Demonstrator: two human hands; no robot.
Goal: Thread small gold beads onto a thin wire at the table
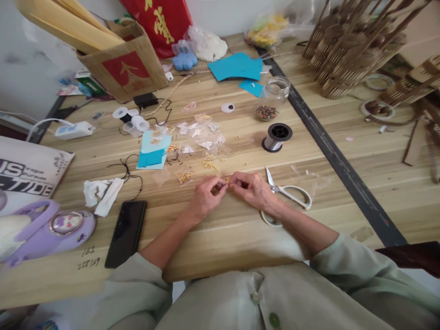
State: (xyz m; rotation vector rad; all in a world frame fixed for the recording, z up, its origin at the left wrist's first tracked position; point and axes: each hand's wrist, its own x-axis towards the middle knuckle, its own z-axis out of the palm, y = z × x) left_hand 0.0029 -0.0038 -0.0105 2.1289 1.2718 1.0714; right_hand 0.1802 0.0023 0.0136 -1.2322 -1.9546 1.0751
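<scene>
Over the table [213, 247], left hand [205, 196] and right hand [253, 189] have fingertips clamped on a small gold piece [227, 180]. Beyond: clear packets [219, 139] with silvery pieces [206, 145]; glass jar [275, 91], mixed beads [267, 112] at bottom; paper bag [146, 59], tan sheets [74, 26] protruding.

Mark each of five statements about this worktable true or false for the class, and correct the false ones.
1. The left hand and right hand meet at a small gold piece. True.
2. The jar is empty. False: beads lie in the bottom of the jar.
3. The right forearm crosses over the scissors. True.
4. The phone lies to the right of both hands. False: the phone lies to their left.
5. The spool lies on its side. False: the spool stands upright on the table.
</scene>
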